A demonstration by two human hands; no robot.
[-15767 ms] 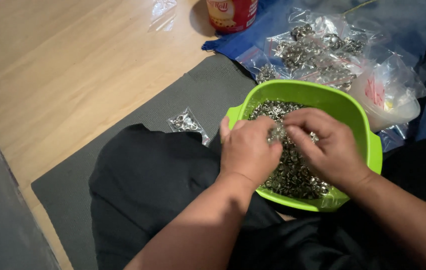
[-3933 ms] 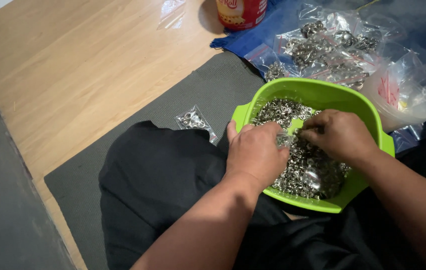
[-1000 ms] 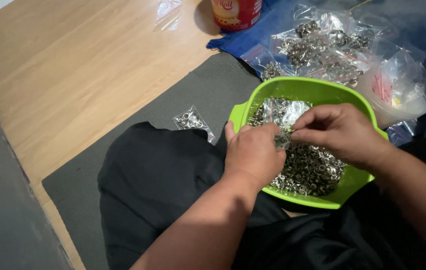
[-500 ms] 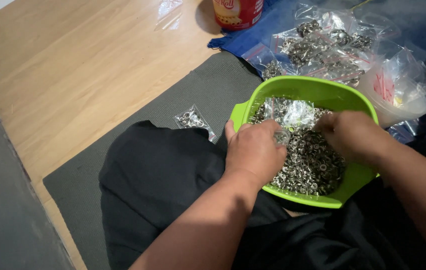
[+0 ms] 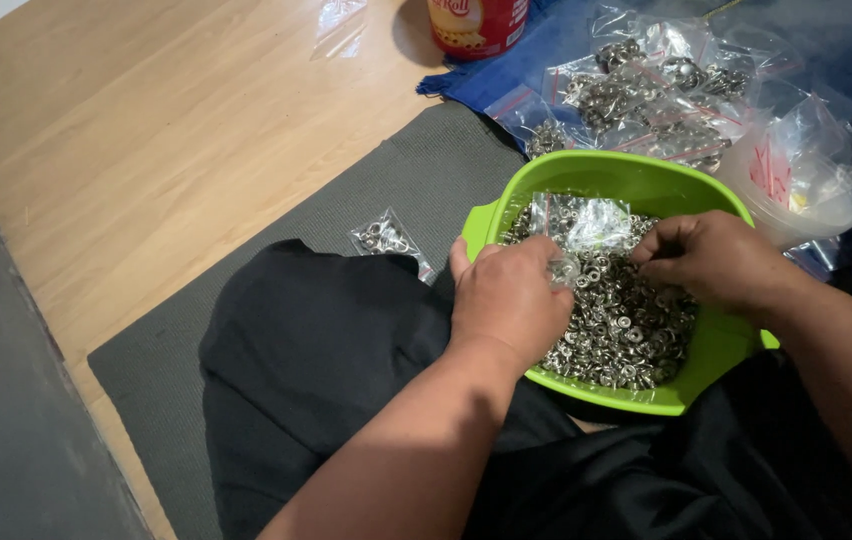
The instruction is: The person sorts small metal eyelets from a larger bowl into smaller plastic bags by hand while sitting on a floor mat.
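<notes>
Two hands at work, head view only. Left hand (image 5: 511, 300) near the middle, over the near-left rim of the bowl (image 5: 626, 165), fingers curled and mostly hidden behind its own back; seemingly pinching the edge of a small clear bag (image 5: 586, 222), though hard to confirm from this angle. Right hand (image 5: 716, 260) further right, over the bowl, fingertips drawn together in a pinch down among the snaps (image 5: 626, 330), probably grasping a few. Bag lying inside the bowl, toward its far side, on top of the snaps, between the two hands. Bowl resting on the lap (image 5: 316, 350), its near edge propped on black cloth, well filled.

Risks, as judged from here:
- Tipping the bowl off the lap through a shift of the legs or a press on the near rim; snaps scattered over the mat (image 5: 416, 170) and floor (image 5: 146, 130).
- Missing the bag's mouth, limp film folding shut under a one-sided pinch; snaps dropped back or over the rim.
- Losing count with so many alike.
- Nudging the tub (image 5: 796, 190), just beside the bowl at far right, with the right forearm.

Also about: one filled packet (image 5: 383, 236) on the mat to the left, a heap of packets (image 5: 646, 90) on blue cloth (image 5: 526, 60) at the far side, a red can (image 5: 476, 20) beyond.
</notes>
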